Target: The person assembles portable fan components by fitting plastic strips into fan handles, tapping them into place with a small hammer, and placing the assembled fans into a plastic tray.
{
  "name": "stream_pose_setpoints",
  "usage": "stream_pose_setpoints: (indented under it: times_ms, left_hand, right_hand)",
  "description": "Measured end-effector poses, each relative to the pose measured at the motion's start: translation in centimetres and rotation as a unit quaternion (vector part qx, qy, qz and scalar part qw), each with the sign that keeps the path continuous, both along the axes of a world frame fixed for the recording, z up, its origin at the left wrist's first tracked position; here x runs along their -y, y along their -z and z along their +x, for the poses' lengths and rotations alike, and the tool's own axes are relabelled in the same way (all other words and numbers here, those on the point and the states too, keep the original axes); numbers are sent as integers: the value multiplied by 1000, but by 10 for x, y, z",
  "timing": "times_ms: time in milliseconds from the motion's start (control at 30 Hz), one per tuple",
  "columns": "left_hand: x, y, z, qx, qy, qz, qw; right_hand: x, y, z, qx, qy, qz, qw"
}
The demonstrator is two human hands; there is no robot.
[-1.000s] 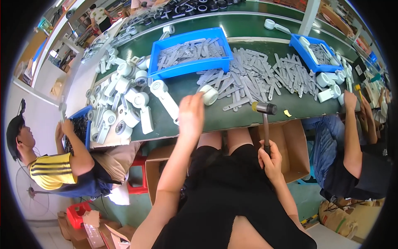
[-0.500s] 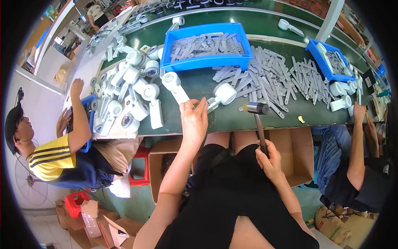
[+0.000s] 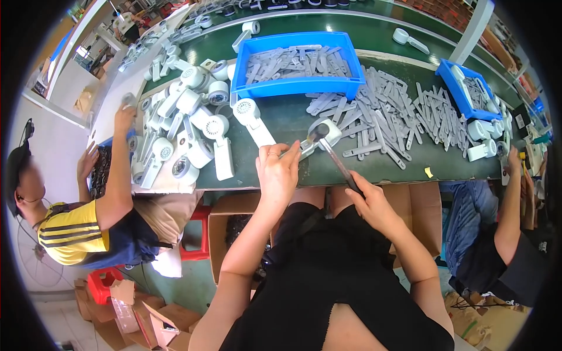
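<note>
My left hand is closed on the handle end of a white handheld fan, which lies on the green bench with its round head pointing away to the right. In my right hand is the dark handle of a small hammer. The hammer's head is down over the neck of the fan and hides part of it; whether the two touch I cannot tell. Another white fan with a slotted round head lies just beyond my left hand. Grey strip-shaped handle covers are heaped to the right of the fan.
A blue bin of grey strips stands at the far middle, a smaller blue bin at the right. Many white fans are piled on the left. Co-workers sit at both sides, one in a yellow sleeve. An open cardboard box is below the bench edge.
My right hand has swung the hammer down and left, from raised beside the fan to over its neck. My left hand stays on the handle. The left co-worker's hand has lifted something whitish.
</note>
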State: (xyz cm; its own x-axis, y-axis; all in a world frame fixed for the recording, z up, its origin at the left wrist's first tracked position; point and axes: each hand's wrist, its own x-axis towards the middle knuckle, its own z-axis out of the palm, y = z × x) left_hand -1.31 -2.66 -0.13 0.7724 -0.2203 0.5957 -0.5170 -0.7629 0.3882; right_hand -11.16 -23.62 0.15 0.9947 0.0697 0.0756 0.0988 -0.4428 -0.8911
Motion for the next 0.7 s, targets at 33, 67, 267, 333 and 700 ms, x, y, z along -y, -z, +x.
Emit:
stream_pose_setpoints:
  times_ms: [33, 67, 267, 333, 700]
  left_hand:
    - [1, -2, -1, 8, -14, 21, 1000]
    - [0, 3, 1, 9, -16, 21, 1000]
    - [-1, 18, 7, -89, 50, -222, 970]
    - [-2, 18, 7, -134, 55, -264, 954]
    - [-1, 12, 5, -121, 58, -250, 959]
  right_hand:
    - [2, -4, 3, -36, -6, -22, 999]
    - [-1, -39, 7, -218, -13, -18, 976]
    - [12, -19, 12, 163, -21, -150, 975]
    - [12, -20, 14, 164, -9, -156, 974]
    - [19, -35, 15, 109, -48, -239, 964]
